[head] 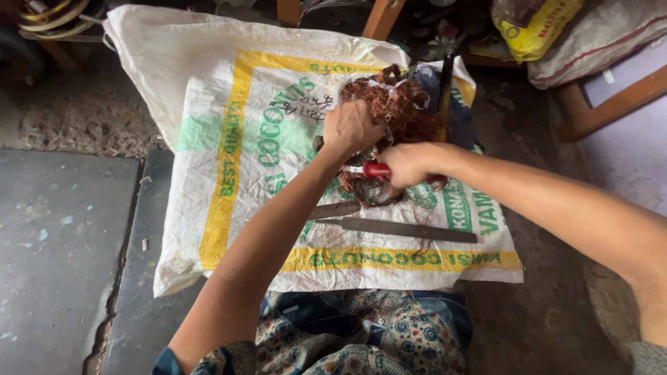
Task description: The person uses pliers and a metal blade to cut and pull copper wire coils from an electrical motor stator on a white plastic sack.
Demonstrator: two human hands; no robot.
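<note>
A tangled bundle of copper wire (397,111) lies on a white woven sack (208,90) spread over the floor, and both hands are closed on it. The wire is judged springy and light in single strands but dense in the mass, with cut ends that can prick; it is best taken where the strands are packed tightest, near the darker core below the tangle, rather than by loose loops that would pull free.

The left hand (349,127) is clenched into a fist on the near left side of the bundle, the wrist bent down and the forearm stretched forward from the body. What lies inside the fist cannot be told, beyond strands of wire.

The right hand (410,164) is closed around a red-handled tool (376,170), held level just below the left grip, with its handle end pointing left. The working end is hidden by the fingers.

Just below both grips, toward the body, a long flat metal file (410,230) lies on the sack, untouched.
</note>
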